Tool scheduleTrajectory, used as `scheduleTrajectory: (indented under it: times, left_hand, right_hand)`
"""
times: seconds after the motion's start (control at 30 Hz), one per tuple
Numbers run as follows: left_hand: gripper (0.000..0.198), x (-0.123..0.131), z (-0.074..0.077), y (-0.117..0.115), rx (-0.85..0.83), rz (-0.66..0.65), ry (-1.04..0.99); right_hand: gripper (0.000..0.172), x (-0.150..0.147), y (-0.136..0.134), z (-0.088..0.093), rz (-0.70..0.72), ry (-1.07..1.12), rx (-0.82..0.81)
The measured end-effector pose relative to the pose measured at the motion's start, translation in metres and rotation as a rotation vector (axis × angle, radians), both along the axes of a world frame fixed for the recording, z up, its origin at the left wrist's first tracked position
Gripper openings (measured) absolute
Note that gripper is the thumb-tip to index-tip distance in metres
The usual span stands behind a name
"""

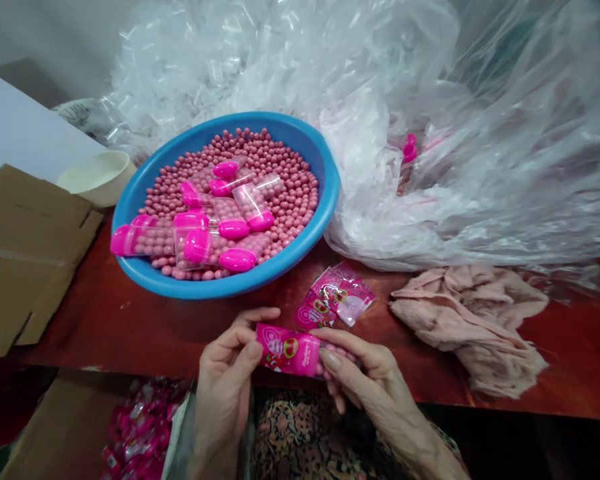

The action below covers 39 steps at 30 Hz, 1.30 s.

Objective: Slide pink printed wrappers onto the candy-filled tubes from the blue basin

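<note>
My left hand (pixel 230 363) and my right hand (pixel 360 370) both pinch a pink tube wrapped in a printed pink label sleeve (pixel 290 352), held level over the table's front edge. Just beyond it lie loose pink label sleeves (pixel 337 300) on the red table (pixel 130 320). Behind them stands a blue basin (pixel 325 193) full of small pink candy balls (pixel 285 160), with several clear tubes with magenta caps (pixel 233 230) lying on top.
A large heap of clear plastic bags (pixel 430 113) fills the back and right. A crumpled pinkish cloth (pixel 475 320) lies at right. A cardboard box flap (pixel 25 253) and a cream bowl (pixel 97 175) are at left. A box below holds finished pink packets (pixel 140 427).
</note>
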State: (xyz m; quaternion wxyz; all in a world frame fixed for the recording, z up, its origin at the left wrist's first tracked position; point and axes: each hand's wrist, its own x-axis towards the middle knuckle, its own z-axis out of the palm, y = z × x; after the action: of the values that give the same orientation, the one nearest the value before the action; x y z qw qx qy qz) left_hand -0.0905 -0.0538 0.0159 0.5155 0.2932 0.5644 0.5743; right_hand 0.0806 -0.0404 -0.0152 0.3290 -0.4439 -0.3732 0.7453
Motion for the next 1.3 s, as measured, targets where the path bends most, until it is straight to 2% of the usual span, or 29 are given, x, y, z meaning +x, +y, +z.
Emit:
scheduleTrajectory:
  times: [0.07, 0.13, 0.27, 0.4, 0.47, 0.5, 0.53, 0.6, 0.7, 0.8, 0.87, 0.97, 1.07, 1.3]
  left_hand:
    - [0.018, 0.003, 0.002, -0.001, -0.027, -0.042, -0.189]
    - [0.019, 0.007, 0.001, -0.001, -0.052, -0.037, -0.262]
    - [0.02, 0.014, -0.004, 0.0, 0.004, 0.09, -0.168]
    - [0.013, 0.019, -0.008, -0.002, 0.141, 0.29, 0.055]
    - [0.005, 0.022, -0.009, -0.006, 0.127, 0.404, 0.07]
    - [0.013, 0.024, -0.009, -0.008, 0.09, 0.429, 0.026]
    - [0.023, 0.026, -0.01, -0.011, 0.041, 0.418, -0.048]
    - [0.031, 0.032, -0.011, -0.014, -0.074, 0.311, -0.225]
    - [0.019, 0.041, -0.01, -0.015, -0.184, 0.183, -0.371]
    - [0.014, 0.044, -0.008, -0.012, -0.188, 0.24, -0.331]
    - [0.018, 0.044, -0.006, -0.011, -0.167, 0.274, -0.315]
    - [0.024, 0.044, -0.005, -0.012, -0.155, 0.218, -0.385]
    - [0.016, 0.046, -0.005, -0.014, -0.178, 0.157, -0.451]
    - [0.012, 0.053, -0.004, -0.016, -0.253, 0.151, -0.585]
  right_hand:
    - [0.032, -0.002, 0.002, 0.0, 0.003, 0.107, -0.063]
    - [0.03, -0.004, 0.004, 0.001, -0.012, 0.205, -0.125]
    - [0.029, -0.006, 0.003, 0.004, -0.048, 0.26, -0.163]
    - [0.028, -0.008, -0.002, 0.005, -0.067, 0.112, -0.002]
    - [0.025, -0.008, -0.004, 0.004, -0.092, 0.025, 0.125]
    - [0.024, -0.008, -0.004, 0.004, -0.107, -0.012, 0.184]
    - [0.023, -0.008, -0.004, 0.005, -0.12, -0.045, 0.237]
    - [0.021, -0.009, -0.005, 0.006, -0.127, -0.125, 0.318]
    - [0.016, -0.012, -0.007, 0.008, -0.107, -0.223, 0.397]
    - [0.012, -0.018, -0.015, 0.009, -0.058, -0.285, 0.44]
    - [0.015, -0.023, -0.02, 0.009, -0.023, -0.31, 0.472]
    - [0.018, -0.028, -0.025, 0.01, -0.02, -0.322, 0.508]
    - [0.02, -0.03, -0.026, 0.011, -0.052, -0.37, 0.515]
    - [0.023, -0.034, -0.028, 0.016, -0.115, -0.516, 0.59]
